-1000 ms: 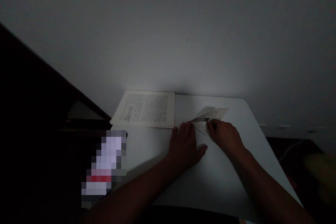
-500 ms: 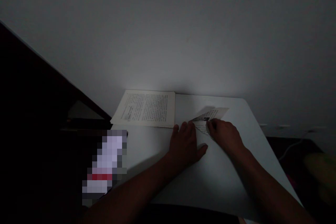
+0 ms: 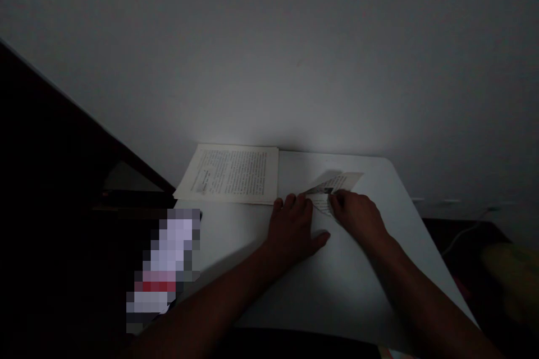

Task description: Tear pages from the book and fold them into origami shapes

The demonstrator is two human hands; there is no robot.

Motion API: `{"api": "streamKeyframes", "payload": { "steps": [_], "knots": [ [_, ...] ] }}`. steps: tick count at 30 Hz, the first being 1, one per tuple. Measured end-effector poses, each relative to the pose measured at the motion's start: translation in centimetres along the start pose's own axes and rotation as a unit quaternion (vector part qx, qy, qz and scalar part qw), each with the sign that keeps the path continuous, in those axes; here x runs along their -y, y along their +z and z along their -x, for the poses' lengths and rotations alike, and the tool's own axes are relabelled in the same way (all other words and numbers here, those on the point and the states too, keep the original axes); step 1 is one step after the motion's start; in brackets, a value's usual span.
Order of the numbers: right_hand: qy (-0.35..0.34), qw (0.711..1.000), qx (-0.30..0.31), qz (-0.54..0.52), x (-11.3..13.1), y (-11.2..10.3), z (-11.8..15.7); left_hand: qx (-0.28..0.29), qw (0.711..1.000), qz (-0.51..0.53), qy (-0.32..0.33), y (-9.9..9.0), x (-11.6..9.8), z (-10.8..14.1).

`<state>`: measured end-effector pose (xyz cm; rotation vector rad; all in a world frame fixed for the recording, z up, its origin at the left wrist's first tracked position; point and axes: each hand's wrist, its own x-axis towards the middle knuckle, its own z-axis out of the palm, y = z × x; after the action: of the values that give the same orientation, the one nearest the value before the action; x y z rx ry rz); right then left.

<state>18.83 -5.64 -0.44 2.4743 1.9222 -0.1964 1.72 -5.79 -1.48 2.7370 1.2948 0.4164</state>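
Note:
A folded sheet of printed paper (image 3: 342, 180) lies on the white table (image 3: 337, 269), narrowing to a point on its left. My left hand (image 3: 291, 227) rests palm down with its fingers apart, the fingertips at that pointed end. At the paper's near edge, my right hand (image 3: 357, 213) has its fingers closed in a pinch on the sheet. The hand covers part of the paper's right side. Left of the folded paper lies a stack of printed pages (image 3: 236, 174), close to my left fingertips.
A pale wall (image 3: 295, 67) rises right behind the table. At the table's left edge is a pixelated bright object (image 3: 164, 263). A white cable (image 3: 461, 235) hangs to the right, near a yellowish object (image 3: 514, 275) in shadow.
The whole view has shifted slightly, so everything appears a little further left. Both hands and the folded paper keep nearly the same places relative to each other.

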Motion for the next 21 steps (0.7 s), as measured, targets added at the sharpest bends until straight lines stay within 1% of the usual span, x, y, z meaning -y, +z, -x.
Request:
{"api": "streamKeyframes", "payload": {
  "steps": [8,15,21],
  "knots": [
    [0.004,1.0,0.0,0.001,0.0,0.1,0.0,-0.012,1.0,0.008,0.007,1.0,0.0,0.5],
    [-0.003,1.0,-0.001,-0.001,-0.1,0.2,-0.1,-0.011,1.0,0.008,0.021,0.8,-0.4,0.7],
    [0.003,1.0,0.005,-0.001,0.0,0.0,-0.1,-0.015,0.999,0.001,0.035,1.1,-0.7,0.7]
  ]
}}
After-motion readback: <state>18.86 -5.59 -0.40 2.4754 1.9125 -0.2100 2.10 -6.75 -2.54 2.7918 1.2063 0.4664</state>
